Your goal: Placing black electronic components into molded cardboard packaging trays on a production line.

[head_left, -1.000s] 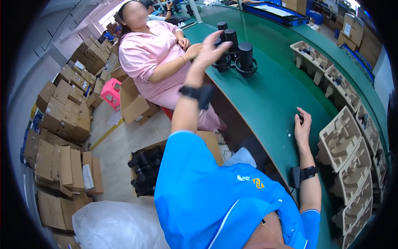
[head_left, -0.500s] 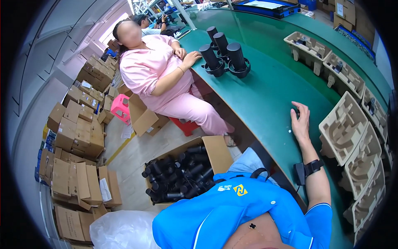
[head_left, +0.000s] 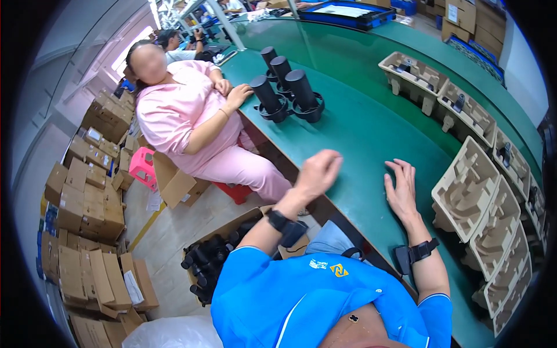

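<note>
My left hand (head_left: 318,176) hangs over the near edge of the green table (head_left: 362,145), fingers bent and partly smeared, so whether anything is in it cannot be told. To its right, my right hand (head_left: 401,190) rests at the tabletop with fingers apart and nothing visible in them. Both wrists wear black strapped devices. Farther along the table, beyond both hands, stands a group of black cylinders (head_left: 301,91) in round black holders. Moulded beige trays (head_left: 467,188) line the table to the right of my right hand.
Across the table corner sits a person in pink (head_left: 191,110), one hand on the table edge. A carton of black cylindrical parts (head_left: 209,261) is on the floor at my left, partly hidden by my arm. Stacked cartons (head_left: 87,203) fill the far left. A blue tray (head_left: 348,13) lies at the back.
My left hand has come into view from below and reached over the table edge. The view has shifted, and my right hand's fingers are more spread. The black cylinders appear unmoved.
</note>
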The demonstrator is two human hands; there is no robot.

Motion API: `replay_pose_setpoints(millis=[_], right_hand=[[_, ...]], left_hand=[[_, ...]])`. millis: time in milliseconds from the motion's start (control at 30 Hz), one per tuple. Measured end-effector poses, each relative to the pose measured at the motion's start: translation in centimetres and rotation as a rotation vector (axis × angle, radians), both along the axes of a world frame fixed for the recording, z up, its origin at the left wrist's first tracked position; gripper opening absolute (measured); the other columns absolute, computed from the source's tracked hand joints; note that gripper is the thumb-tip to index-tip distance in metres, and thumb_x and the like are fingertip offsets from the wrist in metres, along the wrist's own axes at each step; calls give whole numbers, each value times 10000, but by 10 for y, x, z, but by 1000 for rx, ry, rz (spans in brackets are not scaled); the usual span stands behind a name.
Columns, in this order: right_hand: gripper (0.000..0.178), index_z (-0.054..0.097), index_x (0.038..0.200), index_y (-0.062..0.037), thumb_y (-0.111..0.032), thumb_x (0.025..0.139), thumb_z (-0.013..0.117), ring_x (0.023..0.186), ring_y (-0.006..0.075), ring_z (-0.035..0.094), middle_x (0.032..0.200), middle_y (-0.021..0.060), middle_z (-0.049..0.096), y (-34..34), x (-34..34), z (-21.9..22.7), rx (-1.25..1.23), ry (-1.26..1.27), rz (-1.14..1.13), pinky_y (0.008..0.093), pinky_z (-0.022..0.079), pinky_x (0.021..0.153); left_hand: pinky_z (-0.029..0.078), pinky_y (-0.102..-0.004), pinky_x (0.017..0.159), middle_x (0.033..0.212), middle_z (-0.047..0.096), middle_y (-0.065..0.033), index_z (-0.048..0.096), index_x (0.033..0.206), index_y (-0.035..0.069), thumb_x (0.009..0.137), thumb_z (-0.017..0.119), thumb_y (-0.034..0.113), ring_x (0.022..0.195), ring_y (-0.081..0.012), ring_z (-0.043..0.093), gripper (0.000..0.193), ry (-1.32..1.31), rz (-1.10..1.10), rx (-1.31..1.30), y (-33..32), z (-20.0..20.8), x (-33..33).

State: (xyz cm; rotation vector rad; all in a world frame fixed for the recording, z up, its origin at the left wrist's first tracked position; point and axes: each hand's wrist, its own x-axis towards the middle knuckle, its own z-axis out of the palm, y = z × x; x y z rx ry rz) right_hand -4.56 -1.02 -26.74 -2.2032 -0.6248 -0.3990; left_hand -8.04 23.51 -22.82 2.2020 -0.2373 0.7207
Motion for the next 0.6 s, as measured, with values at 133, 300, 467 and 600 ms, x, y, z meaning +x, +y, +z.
replay_pose_setpoints(millis=[133,300,467,600], right_hand=[[355,559,1169,-47,-88,824,633,1140,369,464,1213,181,494,-2,-18,18,-228,2,134,420,401,961],[278,620,1085,-8,-47,810,635,1033,367,568,1055,203,606,-30,-72,90,-293,-133,335,419,449,896],[256,609,1152,-25,-122,933,520,1169,348,528,1222,160,584,-165,-129,68,-383,-632,-902,451,389,1000],[344,558,1283,-48,-222,1001,466,1222,324,482,1313,156,528,-211,-141,60,-615,-315,-1081,413,362,1025]], left_hand=[[499,-372,718,992,588,-160,616,1130,110,824,703,274,881,-293,593,358,-90,-491,95,-83,18,40],[396,-469,1005,1452,259,-237,425,1391,231,725,767,433,1284,-435,334,775,-195,-849,221,-128,14,94],[387,-476,1018,1490,189,-253,490,1237,168,643,847,362,1331,-458,285,719,-219,-1087,-12,-158,-16,111],[399,-461,1010,1516,152,-251,485,1118,132,615,873,299,1336,-441,309,657,-110,-1129,-80,-152,-12,115]])
